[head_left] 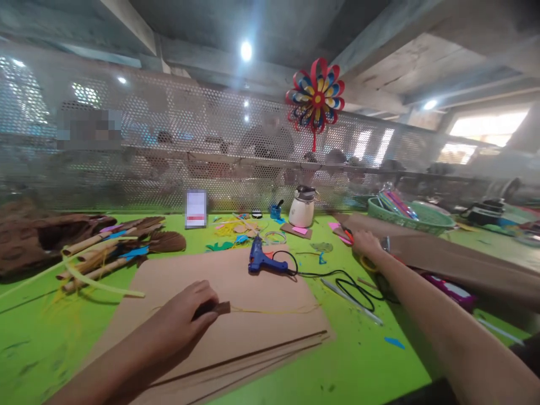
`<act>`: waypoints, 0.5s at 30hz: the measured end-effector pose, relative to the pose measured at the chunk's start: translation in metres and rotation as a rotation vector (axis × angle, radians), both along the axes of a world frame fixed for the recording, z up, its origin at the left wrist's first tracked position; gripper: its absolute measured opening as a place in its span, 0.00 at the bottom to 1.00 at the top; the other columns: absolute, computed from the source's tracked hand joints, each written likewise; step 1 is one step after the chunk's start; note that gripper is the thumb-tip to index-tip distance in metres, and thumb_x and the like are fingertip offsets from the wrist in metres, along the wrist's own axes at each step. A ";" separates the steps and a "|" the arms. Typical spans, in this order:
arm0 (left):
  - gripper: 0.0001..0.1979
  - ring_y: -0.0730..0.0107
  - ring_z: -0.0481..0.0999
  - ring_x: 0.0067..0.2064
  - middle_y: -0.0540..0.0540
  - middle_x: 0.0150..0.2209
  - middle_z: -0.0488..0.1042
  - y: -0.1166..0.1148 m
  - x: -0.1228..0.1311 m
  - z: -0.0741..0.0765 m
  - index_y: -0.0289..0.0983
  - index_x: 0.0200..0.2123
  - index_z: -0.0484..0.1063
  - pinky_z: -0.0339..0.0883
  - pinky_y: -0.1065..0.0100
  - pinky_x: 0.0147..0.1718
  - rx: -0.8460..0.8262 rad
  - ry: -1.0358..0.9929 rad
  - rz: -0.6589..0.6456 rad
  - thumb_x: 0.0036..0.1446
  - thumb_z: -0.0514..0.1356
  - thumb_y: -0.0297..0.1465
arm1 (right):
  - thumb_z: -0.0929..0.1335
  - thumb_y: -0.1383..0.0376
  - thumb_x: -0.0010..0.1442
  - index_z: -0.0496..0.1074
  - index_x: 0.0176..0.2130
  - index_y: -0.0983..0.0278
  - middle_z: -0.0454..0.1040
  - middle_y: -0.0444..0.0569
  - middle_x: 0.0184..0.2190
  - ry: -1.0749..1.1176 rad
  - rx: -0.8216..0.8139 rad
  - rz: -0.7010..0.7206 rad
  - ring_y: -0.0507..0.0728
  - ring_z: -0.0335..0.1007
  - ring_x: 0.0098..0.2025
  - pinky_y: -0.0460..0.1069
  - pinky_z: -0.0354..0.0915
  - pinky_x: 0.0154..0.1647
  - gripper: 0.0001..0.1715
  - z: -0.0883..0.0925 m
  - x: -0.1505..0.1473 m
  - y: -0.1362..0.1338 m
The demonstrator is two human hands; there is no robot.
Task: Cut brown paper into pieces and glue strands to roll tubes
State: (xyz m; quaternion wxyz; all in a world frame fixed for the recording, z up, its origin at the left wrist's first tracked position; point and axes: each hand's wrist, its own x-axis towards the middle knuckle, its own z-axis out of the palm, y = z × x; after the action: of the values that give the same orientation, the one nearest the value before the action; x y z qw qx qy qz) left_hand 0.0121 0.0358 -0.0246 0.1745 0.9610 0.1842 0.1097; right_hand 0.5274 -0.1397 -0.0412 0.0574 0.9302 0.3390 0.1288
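Observation:
My left hand (pixel 185 315) rests on a stack of brown cardboard sheets (pixel 261 337), its fingers closed round a small dark brown piece (pixel 217 308) with a thin yellow strand trailing to the right. My right hand (pixel 366 244) is stretched out to the far right of the green table (pixel 371 365), lying by red-handled scissors (pixel 346 233) and a yellow ring (pixel 368 264); its fingers are turned away from me. A blue glue gun (pixel 264 260) lies on the cardboard between the hands, its black cord (pixel 350 284) looping right.
Brown feather-like sticks and yellow strips (pixel 105 253) lie at the left. A white jar (pixel 302 209), a small framed card (pixel 196 208), paper scraps, a green basket (pixel 411 216) and long brown boards (pixel 455 259) stand further back. A paper pinwheel (pixel 315 95) hangs on the mesh screen, with people behind it.

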 end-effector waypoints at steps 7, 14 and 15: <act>0.12 0.65 0.69 0.39 0.46 0.36 0.71 -0.009 0.002 0.007 0.38 0.34 0.70 0.63 0.68 0.40 -0.044 -0.001 0.054 0.61 0.51 0.38 | 0.65 0.58 0.64 0.70 0.46 0.66 0.72 0.50 0.44 0.084 0.038 0.041 0.55 0.71 0.41 0.54 0.69 0.42 0.16 0.018 0.040 -0.009; 0.13 0.63 0.71 0.40 0.46 0.37 0.72 -0.009 0.001 0.007 0.39 0.34 0.71 0.64 0.67 0.41 -0.075 0.022 0.086 0.60 0.51 0.39 | 0.61 0.54 0.64 0.76 0.40 0.71 0.77 0.57 0.34 0.045 0.241 0.014 0.60 0.73 0.37 0.50 0.66 0.35 0.24 0.039 0.046 -0.022; 0.13 0.63 0.71 0.40 0.46 0.37 0.72 -0.009 0.002 0.006 0.39 0.34 0.71 0.64 0.67 0.41 -0.076 0.029 0.083 0.60 0.51 0.40 | 0.62 0.55 0.65 0.74 0.43 0.70 0.76 0.57 0.36 0.036 0.276 0.009 0.59 0.73 0.38 0.51 0.66 0.36 0.22 0.038 0.042 -0.020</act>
State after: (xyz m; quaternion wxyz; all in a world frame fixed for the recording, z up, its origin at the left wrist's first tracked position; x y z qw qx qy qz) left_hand 0.0138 0.0271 -0.0183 0.2035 0.9467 0.2307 0.0958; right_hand 0.5697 -0.1598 -0.0034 -0.0777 0.9299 0.3231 0.1576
